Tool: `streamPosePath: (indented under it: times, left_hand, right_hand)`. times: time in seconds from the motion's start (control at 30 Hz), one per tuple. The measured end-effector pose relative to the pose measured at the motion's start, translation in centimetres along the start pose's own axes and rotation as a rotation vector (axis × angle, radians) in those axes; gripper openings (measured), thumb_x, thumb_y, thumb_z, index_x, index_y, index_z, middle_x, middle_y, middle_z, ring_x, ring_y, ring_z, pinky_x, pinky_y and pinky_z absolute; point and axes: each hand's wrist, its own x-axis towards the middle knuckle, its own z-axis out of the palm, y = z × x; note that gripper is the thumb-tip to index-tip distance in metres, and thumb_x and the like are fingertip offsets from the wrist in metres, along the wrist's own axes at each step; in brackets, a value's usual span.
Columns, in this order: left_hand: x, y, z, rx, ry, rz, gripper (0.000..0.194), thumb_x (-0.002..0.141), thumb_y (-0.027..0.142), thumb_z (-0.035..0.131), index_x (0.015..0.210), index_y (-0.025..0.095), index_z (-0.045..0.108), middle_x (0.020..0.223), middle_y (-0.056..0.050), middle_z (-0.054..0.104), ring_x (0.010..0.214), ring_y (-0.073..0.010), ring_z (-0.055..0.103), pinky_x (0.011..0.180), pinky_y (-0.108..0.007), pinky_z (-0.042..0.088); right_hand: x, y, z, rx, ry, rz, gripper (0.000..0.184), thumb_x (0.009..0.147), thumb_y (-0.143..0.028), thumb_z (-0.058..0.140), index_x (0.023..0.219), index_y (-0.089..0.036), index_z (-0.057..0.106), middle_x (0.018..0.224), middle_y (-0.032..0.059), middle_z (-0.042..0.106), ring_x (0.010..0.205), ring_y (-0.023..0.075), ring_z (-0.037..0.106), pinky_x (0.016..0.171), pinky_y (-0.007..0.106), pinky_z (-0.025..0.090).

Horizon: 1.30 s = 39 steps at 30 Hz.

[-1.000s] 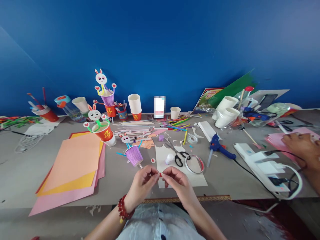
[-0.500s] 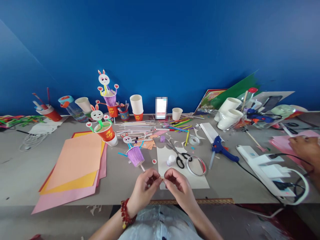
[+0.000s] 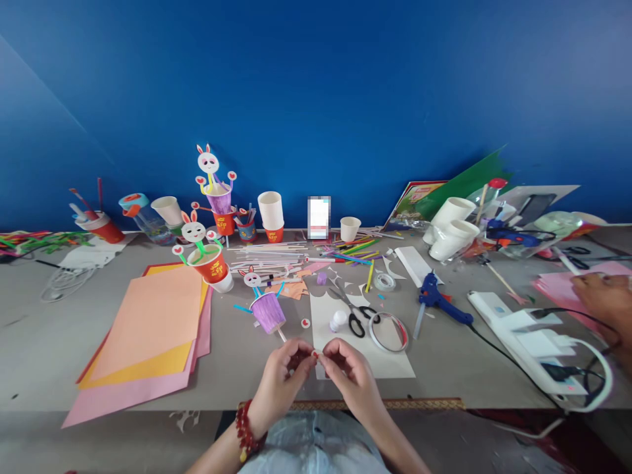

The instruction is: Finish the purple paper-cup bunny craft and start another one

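Near the table's front edge, my left hand (image 3: 289, 368) and my right hand (image 3: 347, 370) meet fingertip to fingertip. Between them they pinch a small white paper disc (image 3: 315, 353) with a bit of red on it, mostly covered by the fingers. Just beyond lies a similar loose disc with a red heart (image 3: 305, 323). A purple paper cup figure (image 3: 268, 312) with a rabbit head and blue arms rests to the left of it, tilted on a stick. Under and past my right hand is a white paper sheet (image 3: 395, 365).
Black-handled scissors (image 3: 356, 325), a tape roll (image 3: 388, 332) and a glue bottle (image 3: 338, 320) lie on the sheet. A blue glue gun (image 3: 439, 301) and power strip (image 3: 523, 349) are at right. Coloured paper (image 3: 148, 322) is stacked left. Another person's hand (image 3: 605, 296) rests far right.
The paper disc has turned in my fingertips, so its red mark now shows more. Both hands stay close together. The whole view has shifted slightly.
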Motion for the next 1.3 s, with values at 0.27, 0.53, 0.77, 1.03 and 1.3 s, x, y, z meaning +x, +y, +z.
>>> streamPosePath:
  times: [0.27,0.53,0.77,1.03,1.3]
  left_hand:
    - [0.0,-0.8,0.0,0.114,0.022,0.023,0.018,0.092,0.032,0.054,0.082,0.018,0.06,0.069,0.0,0.059,0.058,-0.0117,0.052,0.056,-0.021,0.041]
    - [1.2,-0.4,-3.8,0.461,0.26,0.282,0.011,0.094,0.025,0.053,0.092,0.021,0.063,0.079,-0.002,0.063,0.063,-0.014,0.053,0.062,-0.025,0.043]
    - [2.6,-1.7,-8.6,0.59,0.614,0.242,0.017,0.093,0.033,0.057,0.106,0.022,0.057,0.103,-0.006,0.059,0.076,-0.0172,0.057,0.065,-0.029,0.051]
    - [4.1,-3.7,-9.6,0.801,0.718,0.23,0.081,0.082,0.052,0.069,0.144,0.017,0.031,0.143,-0.022,0.042,0.134,-0.0383,0.043,0.102,-0.057,0.046]
    - [4.0,-4.3,-9.3,0.873,0.713,0.197,0.099,0.079,0.059,0.068,0.153,0.014,0.019,0.142,-0.026,0.045,0.131,-0.0411,0.048,0.101,-0.059,0.044]
  right_hand:
    - [0.3,0.7,0.5,-0.015,0.003,-0.003,0.032,0.092,-0.046,0.057,0.075,-0.02,0.054,0.066,-0.0006,0.052,0.06,0.014,0.05,0.051,0.023,0.037]
    - [2.1,0.9,-5.6,-0.205,0.353,-0.16,0.025,0.091,-0.045,0.06,0.08,-0.022,0.06,0.072,0.0032,0.06,0.063,0.0184,0.056,0.059,0.027,0.044]
    - [9.5,1.4,-9.0,-0.512,0.125,-0.195,0.025,0.093,-0.044,0.054,0.081,-0.023,0.06,0.08,0.0043,0.068,0.068,0.0203,0.062,0.065,0.03,0.047]
    - [11.6,1.7,-7.8,-0.698,0.011,-0.296,0.017,0.089,-0.031,0.056,0.075,-0.024,0.061,0.088,0.0051,0.067,0.086,0.0245,0.061,0.079,0.034,0.045]
    - [11.1,2.5,-8.8,-0.662,0.014,-0.3,0.017,0.089,-0.032,0.057,0.076,-0.024,0.062,0.088,0.0043,0.066,0.087,0.0231,0.062,0.08,0.033,0.046]
